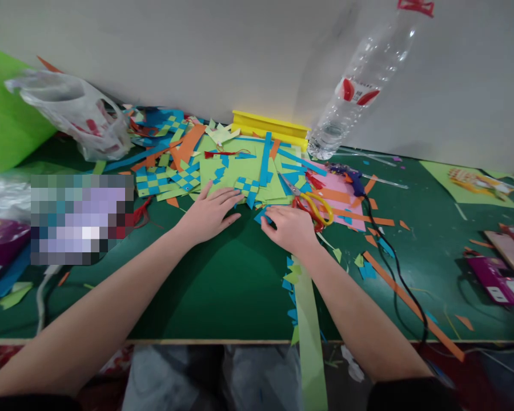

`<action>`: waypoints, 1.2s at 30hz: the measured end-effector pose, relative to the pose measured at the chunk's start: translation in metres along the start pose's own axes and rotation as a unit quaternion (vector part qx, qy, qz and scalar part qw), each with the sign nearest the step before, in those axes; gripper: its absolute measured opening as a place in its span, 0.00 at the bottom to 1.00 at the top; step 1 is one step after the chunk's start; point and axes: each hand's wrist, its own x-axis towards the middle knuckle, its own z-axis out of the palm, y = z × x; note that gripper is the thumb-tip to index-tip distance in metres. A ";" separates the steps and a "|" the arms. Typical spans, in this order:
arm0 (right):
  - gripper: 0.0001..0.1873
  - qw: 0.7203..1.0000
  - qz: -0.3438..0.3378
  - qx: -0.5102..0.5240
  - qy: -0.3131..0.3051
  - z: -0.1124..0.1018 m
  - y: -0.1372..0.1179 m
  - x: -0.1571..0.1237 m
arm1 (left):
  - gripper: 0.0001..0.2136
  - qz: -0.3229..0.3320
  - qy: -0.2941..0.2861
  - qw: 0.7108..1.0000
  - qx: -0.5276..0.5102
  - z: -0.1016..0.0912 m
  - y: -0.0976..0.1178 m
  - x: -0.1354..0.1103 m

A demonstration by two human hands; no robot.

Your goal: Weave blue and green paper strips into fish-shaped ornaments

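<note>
My left hand [214, 214] lies with its fingers stretched out at the near edge of a pile of green paper [240, 165]. Close to its fingertips is a small blue and green woven paper piece [249, 187]. My right hand [289, 225] is curled, thumb and fingers closed on a small blue paper piece [262, 215] at the tabletop. Just beyond that hand rest scissors [312, 205] with yellow and red handles. A long pale green paper strip [308, 331] runs under my right wrist and hangs over the table's front edge.
A clear plastic bottle [355, 91] stands at the back. To the right lie a blue glue gun [354, 181] with a black cord [388, 245] and an orange strip [402, 291]. A white plastic bag [81, 114] and a blurred-out device [83, 220] are at left.
</note>
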 end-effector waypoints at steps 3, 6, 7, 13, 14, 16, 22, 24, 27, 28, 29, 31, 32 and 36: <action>0.19 1.000 0.000 -0.004 -0.027 0.001 -0.003 0.000 | 0.22 -0.002 -0.018 1.000 -0.001 0.002 0.000 -0.001; 0.20 0.999 -0.002 -0.002 -0.035 0.002 -0.005 0.001 | 0.22 -0.006 -0.021 1.000 -0.003 0.002 -0.001 -0.001; 0.19 0.999 -0.006 0.001 -0.034 0.002 -0.005 0.001 | 0.22 -0.008 -0.021 1.000 -0.006 0.002 -0.001 -0.001; 0.18 0.999 0.001 0.013 0.053 0.000 0.003 0.002 | 0.22 -0.023 -0.010 1.000 -0.013 -0.002 0.000 0.000; 0.18 0.998 0.014 0.007 0.062 0.000 0.004 0.002 | 0.22 -0.025 -0.010 1.000 -0.012 -0.002 0.000 -0.001; 0.18 0.998 0.035 -0.006 0.050 0.001 0.006 0.001 | 0.22 -0.028 -0.014 0.999 -0.013 -0.001 -0.001 -0.001; 0.20 0.997 0.056 -0.029 -0.035 0.004 -0.001 -0.001 | 0.21 -0.039 -0.027 0.999 -0.025 0.000 -0.002 0.000; 0.21 0.997 0.051 -0.032 -0.040 0.003 -0.003 -0.001 | 0.21 -0.038 -0.028 0.999 -0.021 0.000 -0.001 0.000; 0.22 0.998 0.042 -0.026 -0.043 0.002 -0.005 0.000 | 0.21 -0.035 -0.026 0.999 -0.016 0.000 -0.001 0.000; 0.22 0.998 0.039 -0.022 -0.042 0.002 -0.004 0.000 | 0.21 -0.033 -0.023 0.999 -0.015 0.000 -0.001 0.000; 0.21 0.998 0.037 -0.017 -0.040 0.002 -0.004 0.001 | 0.21 -0.031 -0.020 0.999 -0.016 0.000 -0.002 0.000; 0.20 0.999 0.037 -0.006 -0.034 0.003 -0.002 0.001 | 0.21 -0.024 -0.014 0.999 -0.020 -0.001 -0.002 0.001; 0.19 0.999 0.040 0.000 -0.030 0.003 -0.001 0.001 | 0.20 -0.020 -0.010 0.999 -0.024 -0.002 -0.002 0.001; 0.18 0.999 0.046 0.022 -0.018 0.006 0.004 0.001 | 0.19 -0.008 0.005 0.999 -0.042 -0.013 0.000 0.000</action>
